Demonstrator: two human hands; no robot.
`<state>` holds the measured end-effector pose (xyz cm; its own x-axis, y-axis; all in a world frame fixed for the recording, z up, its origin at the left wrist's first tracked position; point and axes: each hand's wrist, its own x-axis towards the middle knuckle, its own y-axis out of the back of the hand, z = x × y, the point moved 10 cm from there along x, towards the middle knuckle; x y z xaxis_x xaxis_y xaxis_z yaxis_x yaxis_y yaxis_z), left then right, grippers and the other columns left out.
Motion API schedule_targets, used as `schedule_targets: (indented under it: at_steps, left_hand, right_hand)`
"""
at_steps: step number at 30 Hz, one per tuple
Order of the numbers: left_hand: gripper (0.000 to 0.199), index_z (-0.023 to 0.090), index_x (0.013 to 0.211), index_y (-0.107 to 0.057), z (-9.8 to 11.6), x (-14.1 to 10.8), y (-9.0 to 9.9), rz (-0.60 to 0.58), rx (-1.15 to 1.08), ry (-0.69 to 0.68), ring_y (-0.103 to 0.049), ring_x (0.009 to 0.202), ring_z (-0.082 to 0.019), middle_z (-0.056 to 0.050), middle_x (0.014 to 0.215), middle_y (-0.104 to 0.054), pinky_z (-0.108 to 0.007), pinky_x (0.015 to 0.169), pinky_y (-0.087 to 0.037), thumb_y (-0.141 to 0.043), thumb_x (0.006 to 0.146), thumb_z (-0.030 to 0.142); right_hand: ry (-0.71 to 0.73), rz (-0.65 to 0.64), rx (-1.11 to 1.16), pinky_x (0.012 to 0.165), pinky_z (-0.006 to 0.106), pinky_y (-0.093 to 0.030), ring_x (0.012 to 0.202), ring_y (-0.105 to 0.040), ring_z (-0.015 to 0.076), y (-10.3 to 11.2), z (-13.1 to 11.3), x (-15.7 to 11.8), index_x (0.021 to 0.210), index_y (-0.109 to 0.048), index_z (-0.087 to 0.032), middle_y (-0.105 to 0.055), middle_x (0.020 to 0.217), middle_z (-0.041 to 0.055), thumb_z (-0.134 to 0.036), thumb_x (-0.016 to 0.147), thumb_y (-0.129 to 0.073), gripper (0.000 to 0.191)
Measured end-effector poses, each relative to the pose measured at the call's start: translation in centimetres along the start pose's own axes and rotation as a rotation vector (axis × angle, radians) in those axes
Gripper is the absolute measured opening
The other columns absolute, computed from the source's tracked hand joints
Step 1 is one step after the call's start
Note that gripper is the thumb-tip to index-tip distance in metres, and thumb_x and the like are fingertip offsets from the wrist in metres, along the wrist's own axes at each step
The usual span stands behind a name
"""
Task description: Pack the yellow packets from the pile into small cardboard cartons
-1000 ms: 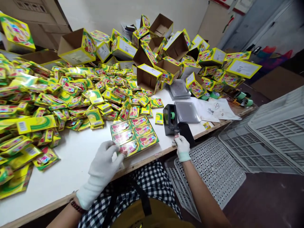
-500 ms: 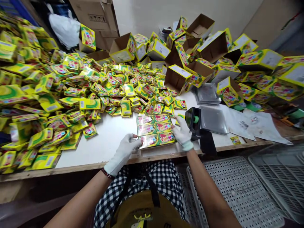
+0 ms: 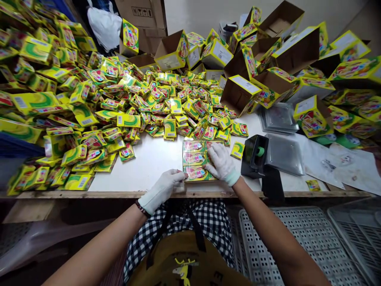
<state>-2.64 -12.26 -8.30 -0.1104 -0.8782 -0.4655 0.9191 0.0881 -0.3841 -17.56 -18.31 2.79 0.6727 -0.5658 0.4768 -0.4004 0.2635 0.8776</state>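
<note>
A flat pack of several small yellow-green boxes, laid in rows under what looks like clear plastic, lies near the table's front edge. My left hand, in a white glove with bare fingertips, pinches the pack's lower left corner. On the pack's right side rests my right hand, gloved the same way, its fingers stretched across the top and hiding part of the boxes. One loose small box lies just right of that hand. Beside it stands a black tape dispenser with a green core.
A large heap of small yellow boxes covers the left and back of the table. Opened cartons are piled at the back right. Stacked clear plastic trays lie right of the dispenser. Grey plastic crates stand below the table edge.
My right hand has moved from the pack's right edge onto its top, fingers spread flat. My left hand stays at the lower left corner. The whole view has shifted slightly.
</note>
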Motion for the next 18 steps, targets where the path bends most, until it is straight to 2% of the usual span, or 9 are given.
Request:
schedule_targets:
  at_steps: [3, 5, 7, 9, 10, 12, 14, 16, 18]
  left_hand:
    - [0.034, 0.016, 0.078, -0.051, -0.8, 0.1, -0.5, -0.084, -0.041, -0.01, -0.049, 0.051, -0.005, 0.004, 0.068, -0.053, -0.02, 0.052, -0.043, -0.078, 0.063, 0.028]
    - [0.035, 0.016, 0.084, -0.05, -0.7, 0.2, -0.2, -0.087, 0.012, -0.085, -0.049, 0.052, -0.006, 0.005, 0.069, -0.052, -0.022, 0.055, -0.044, -0.076, 0.066, 0.032]
    - [0.042, 0.017, 0.1, -0.05, 0.1, 0.2, 0.5, -0.04, 0.157, -0.218, -0.049, 0.053, -0.007, 0.005, 0.07, -0.051, -0.023, 0.055, -0.045, -0.072, 0.071, 0.036]
    - [0.053, 0.016, 0.119, -0.045, 2.2, -0.3, 1.2, 0.058, 0.403, -0.441, -0.053, 0.062, -0.01, 0.001, 0.081, -0.055, -0.027, 0.061, -0.049, -0.068, 0.076, 0.038]
    - [0.055, 0.017, 0.124, -0.043, 3.5, -1.0, 1.2, 0.106, 0.561, -0.585, -0.057, 0.071, -0.012, -0.003, 0.093, -0.057, -0.03, 0.068, -0.051, -0.066, 0.078, 0.037]
    - [0.043, 0.018, 0.122, -0.049, 5.8, -2.7, -0.4, 0.119, 0.921, -0.895, -0.058, 0.091, -0.018, -0.01, 0.113, -0.055, -0.036, 0.081, -0.05, -0.061, 0.082, 0.031]
    - [0.023, 0.02, 0.109, -0.058, 6.3, -4.2, -3.1, -0.008, 1.259, -1.146, -0.057, 0.098, -0.021, -0.011, 0.115, -0.058, -0.039, 0.085, -0.048, -0.054, 0.086, 0.021]
    - [0.018, 0.019, 0.099, -0.062, 5.7, -5.2, -4.9, -0.158, 1.47, -1.309, -0.058, 0.098, -0.022, -0.009, 0.107, -0.063, -0.039, 0.085, -0.048, -0.05, 0.087, 0.014]
    - [0.015, 0.018, 0.097, -0.062, 5.5, -5.8, -5.6, -0.23, 1.546, -1.387, -0.058, 0.1, -0.023, -0.009, 0.105, -0.065, -0.039, 0.087, -0.048, -0.051, 0.087, 0.014]
  right_hand:
    - [0.064, -0.006, 0.093, 0.111, 0.056, -0.027, 0.134, -0.035, 0.0356, -0.4, -3.4, 0.9, 0.144, -0.036, -0.007, -0.046, 0.137, 0.0226, -0.041, 0.089, -0.054, 0.067]
    - [0.037, 0.08, 0.225, 0.107, 0.051, -0.034, 0.129, -0.043, 0.031, 0.3, -5.4, 0.9, 0.138, -0.045, -0.013, -0.053, 0.131, 0.018, -0.033, 0.091, -0.05, 0.052]
    - [-0.114, 0.221, 0.422, 0.098, 0.044, -0.044, 0.115, -0.055, 0.026, 1.6, -6.0, -0.2, 0.125, -0.057, -0.02, -0.061, 0.118, 0.0125, -0.029, 0.093, -0.049, 0.034]
    - [-0.379, 0.337, 0.651, 0.084, 0.037, -0.05, 0.094, -0.062, 0.022, 1.7, -5.4, -2.7, 0.104, -0.065, -0.022, -0.066, 0.098, 0.0074, -0.03, 0.092, -0.053, 0.018]
    - [-0.528, 0.357, 0.773, 0.075, 0.035, -0.051, 0.082, -0.062, 0.0202, 1.1, -5.1, -4.3, 0.094, -0.066, -0.023, -0.066, 0.086, 0.0051, -0.032, 0.091, -0.056, 0.014]
    - [-0.819, 0.342, 1.008, 0.059, 0.03, -0.048, 0.062, -0.058, 0.0166, -1.5, -4.9, -7.5, 0.083, -0.064, -0.022, -0.062, 0.067, 0.0013, -0.038, 0.087, -0.062, 0.017]
    - [-1.023, 0.316, 1.197, 0.048, 0.026, -0.043, 0.05, -0.053, 0.0131, -4.3, -5.2, -9.9, 0.083, -0.064, -0.02, -0.059, 0.059, -0.0008, -0.043, 0.083, -0.065, 0.023]
    - [-1.108, 0.339, 1.315, 0.044, 0.023, -0.041, 0.048, -0.052, 0.011, -6.2, -5.5, -10.9, 0.084, -0.064, -0.019, -0.06, 0.06, -0.0009, -0.045, 0.079, -0.069, 0.027]
    - [-1.132, 0.39, 1.377, 0.043, 0.02, -0.041, 0.05, -0.054, 0.0098, -7.3, -5.3, -11.0, 0.083, -0.064, -0.018, -0.061, 0.065, -0.0005, -0.045, 0.077, -0.072, 0.029]
